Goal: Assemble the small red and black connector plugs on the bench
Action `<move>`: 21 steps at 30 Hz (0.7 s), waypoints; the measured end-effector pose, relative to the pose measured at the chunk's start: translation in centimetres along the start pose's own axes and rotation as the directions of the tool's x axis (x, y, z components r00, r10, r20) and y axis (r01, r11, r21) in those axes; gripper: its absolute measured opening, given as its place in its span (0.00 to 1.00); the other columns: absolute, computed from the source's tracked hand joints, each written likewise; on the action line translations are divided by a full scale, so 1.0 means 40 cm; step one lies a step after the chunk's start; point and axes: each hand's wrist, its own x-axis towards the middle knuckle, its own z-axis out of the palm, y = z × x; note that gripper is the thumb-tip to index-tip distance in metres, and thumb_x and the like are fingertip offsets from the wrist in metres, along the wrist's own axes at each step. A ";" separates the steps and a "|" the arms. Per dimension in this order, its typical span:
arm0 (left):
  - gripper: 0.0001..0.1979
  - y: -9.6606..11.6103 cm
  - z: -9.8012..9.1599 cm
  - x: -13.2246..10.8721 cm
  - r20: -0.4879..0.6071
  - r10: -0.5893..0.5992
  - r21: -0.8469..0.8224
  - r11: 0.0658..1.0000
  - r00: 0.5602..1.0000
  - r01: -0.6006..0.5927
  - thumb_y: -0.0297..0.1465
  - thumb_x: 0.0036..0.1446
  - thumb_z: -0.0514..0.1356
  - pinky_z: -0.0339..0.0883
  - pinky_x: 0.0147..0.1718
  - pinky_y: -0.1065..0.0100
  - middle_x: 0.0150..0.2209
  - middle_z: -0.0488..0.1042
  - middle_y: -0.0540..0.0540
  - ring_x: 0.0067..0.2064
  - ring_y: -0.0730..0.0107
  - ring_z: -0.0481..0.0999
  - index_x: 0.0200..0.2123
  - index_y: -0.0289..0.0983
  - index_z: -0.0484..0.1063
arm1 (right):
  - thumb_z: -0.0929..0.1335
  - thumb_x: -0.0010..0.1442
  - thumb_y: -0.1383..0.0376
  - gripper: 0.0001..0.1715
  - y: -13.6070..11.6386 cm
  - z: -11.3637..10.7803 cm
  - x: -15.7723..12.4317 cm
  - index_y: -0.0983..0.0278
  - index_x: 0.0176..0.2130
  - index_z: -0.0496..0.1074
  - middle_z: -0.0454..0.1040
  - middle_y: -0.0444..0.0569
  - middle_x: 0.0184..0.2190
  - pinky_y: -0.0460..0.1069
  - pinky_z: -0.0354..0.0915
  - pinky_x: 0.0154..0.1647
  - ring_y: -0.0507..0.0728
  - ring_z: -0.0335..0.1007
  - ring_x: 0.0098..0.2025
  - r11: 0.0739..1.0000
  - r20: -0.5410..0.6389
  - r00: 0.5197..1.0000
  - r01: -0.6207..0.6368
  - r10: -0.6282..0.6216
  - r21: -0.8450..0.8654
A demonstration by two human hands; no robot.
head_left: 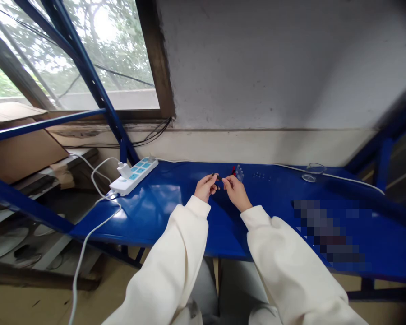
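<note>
My left hand [205,187] is raised over the blue table, its fingers pinched on a small dark piece [218,177] whose kind I cannot make out. Close beside it on the right, my right hand [237,190] has thumb and forefinger pressed together near that dark piece. Whatever sits between the right fingertips is too small to name. Just behind the right hand, a small red object [233,170] and several clear little tubes [240,172] stand on the table. Tiny clear parts [258,175] lie scattered to their right.
A white power strip [125,183] with a plug and white cable rests at the table's left end. A clear round dish [309,178] sits at the back right by a thin white cable [352,180]. Blue frame posts [111,117] rise at the sides. A blurred patch covers the right front.
</note>
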 end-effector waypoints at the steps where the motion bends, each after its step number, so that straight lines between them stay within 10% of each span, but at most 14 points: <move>1: 0.19 -0.001 0.001 0.001 -0.014 0.009 0.003 1.000 1.000 -0.009 0.37 0.41 0.64 0.47 0.12 0.78 0.27 0.68 0.49 0.17 0.86 0.62 0.36 0.32 0.69 | 0.56 0.58 0.54 0.17 0.000 -0.001 0.000 0.63 0.31 0.62 0.67 0.43 0.22 0.44 0.58 0.28 0.50 0.63 0.24 1.000 -0.010 1.000 0.006 -0.006 -0.016; 14: 0.16 0.016 0.019 -0.008 -0.070 0.107 0.033 0.994 0.992 -0.105 0.37 0.43 0.62 0.53 0.15 0.76 0.24 0.68 0.50 0.15 0.87 0.59 0.33 0.31 0.70 | 0.55 0.59 0.57 0.17 -0.019 -0.013 -0.004 0.63 0.38 0.66 0.71 0.49 0.34 0.45 0.58 0.36 0.54 0.67 0.35 0.947 -0.036 0.999 0.025 -0.039 -0.320; 21: 0.16 0.025 0.010 -0.012 0.059 0.105 0.037 0.994 0.993 -0.107 0.35 0.43 0.61 0.53 0.15 0.76 0.27 0.72 0.47 0.16 0.85 0.62 0.35 0.31 0.69 | 0.54 0.60 0.56 0.19 -0.031 -0.025 -0.007 0.64 0.42 0.61 0.71 0.49 0.34 0.45 0.59 0.36 0.52 0.66 0.32 0.985 -0.108 0.994 -0.006 -0.013 -0.172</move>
